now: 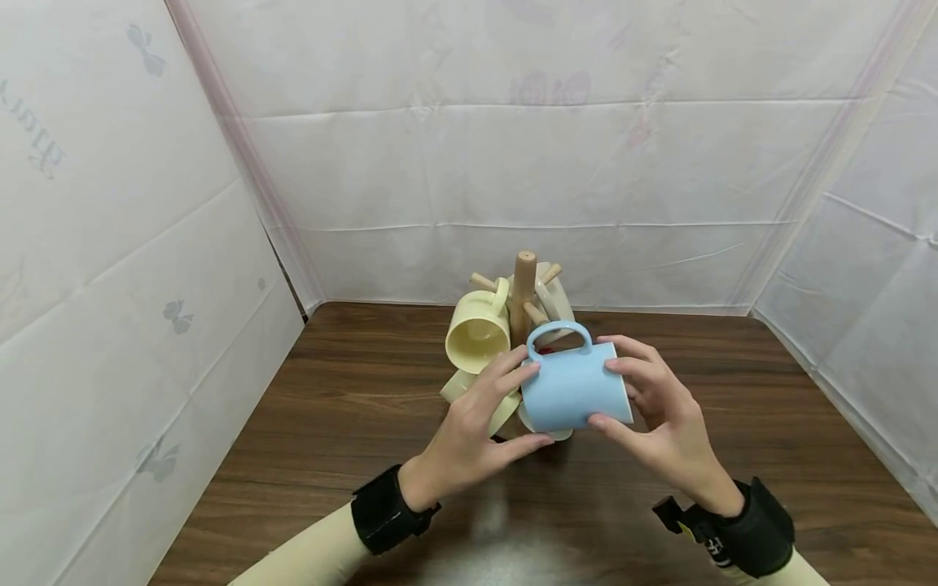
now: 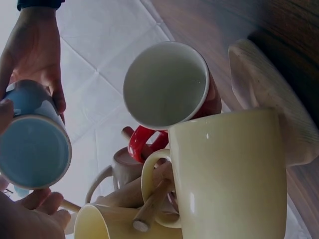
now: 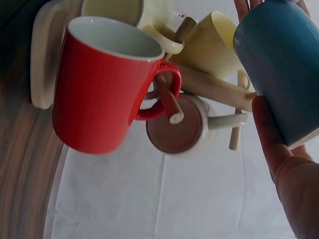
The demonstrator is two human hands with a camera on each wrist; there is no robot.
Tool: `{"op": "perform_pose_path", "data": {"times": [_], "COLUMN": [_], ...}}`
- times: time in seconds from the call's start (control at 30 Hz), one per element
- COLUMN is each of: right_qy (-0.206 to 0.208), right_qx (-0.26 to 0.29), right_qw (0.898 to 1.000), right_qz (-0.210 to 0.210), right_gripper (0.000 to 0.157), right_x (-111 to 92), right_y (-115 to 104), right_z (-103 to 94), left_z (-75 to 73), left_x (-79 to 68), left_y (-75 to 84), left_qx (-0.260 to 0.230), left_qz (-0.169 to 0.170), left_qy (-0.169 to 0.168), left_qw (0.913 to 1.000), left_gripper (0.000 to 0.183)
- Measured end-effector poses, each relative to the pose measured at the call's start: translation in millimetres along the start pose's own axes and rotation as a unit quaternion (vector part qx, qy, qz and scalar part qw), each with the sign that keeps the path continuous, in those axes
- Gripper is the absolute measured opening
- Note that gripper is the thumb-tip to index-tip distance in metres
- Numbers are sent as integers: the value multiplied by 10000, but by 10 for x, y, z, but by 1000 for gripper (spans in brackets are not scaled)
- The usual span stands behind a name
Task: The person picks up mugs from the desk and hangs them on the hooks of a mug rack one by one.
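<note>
Both hands on the blue mug (image 1: 575, 389), held in the air just in front of the wooden mug tree (image 1: 523, 295), above the brown table (image 1: 330, 423). Mug lies on its side: long axis runs left-right, handle up, base toward the left hand (image 1: 469, 435), open mouth toward the right hand (image 1: 663, 423). Left hand: fingers partly curled, fingertips on the base end, thumb under the base edge. Right hand: fingers spread and curved around the rim end, thumb below. Neither is a tight fist, more of a two-sided pinch. Both sit about equally close to the tree; the left is nearer the yellow mug (image 1: 478, 330) hanging on the left peg. The tree stands straight behind the blue mug, with its pegs angled up and out. The wrist views show more on the tree: a red mug (image 3: 107, 82) hooked by its handle on a peg, a cream mug (image 3: 182, 124) behind it, and a second yellow one low down. Which peg is free is hard to tell. From the head view the blue mug and hands block the lower and front pegs, and the tree's base is mostly hidden. Forearms are cut off at the frame bottom.
</note>
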State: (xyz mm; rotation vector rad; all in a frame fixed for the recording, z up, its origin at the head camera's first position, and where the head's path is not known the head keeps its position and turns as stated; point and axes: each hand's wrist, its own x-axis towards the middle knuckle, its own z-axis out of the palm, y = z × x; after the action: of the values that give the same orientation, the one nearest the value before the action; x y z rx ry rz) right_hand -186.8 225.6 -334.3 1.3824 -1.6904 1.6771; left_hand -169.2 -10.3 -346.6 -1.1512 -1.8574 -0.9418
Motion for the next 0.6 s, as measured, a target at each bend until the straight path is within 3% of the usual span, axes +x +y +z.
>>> {"op": "perform_pose_path", "data": {"times": [0.17, 0.6], "right_qy": [-32, -71], "right_qx": [-80, -360], "right_qw": [9999, 9991], "right_qz": [56, 221], "right_gripper": [61, 61], "right_x": [3, 14], "right_y": [-4, -22], "right_z": [33, 60], "left_z": [106, 89], "left_x": [-154, -177], "left_y": [-148, -177], "left_qx": [-13, -60], "left_qz": [-118, -170], "left_qy": [-24, -78], "left_qw": [9999, 9998], "left_gripper": [77, 76]}}
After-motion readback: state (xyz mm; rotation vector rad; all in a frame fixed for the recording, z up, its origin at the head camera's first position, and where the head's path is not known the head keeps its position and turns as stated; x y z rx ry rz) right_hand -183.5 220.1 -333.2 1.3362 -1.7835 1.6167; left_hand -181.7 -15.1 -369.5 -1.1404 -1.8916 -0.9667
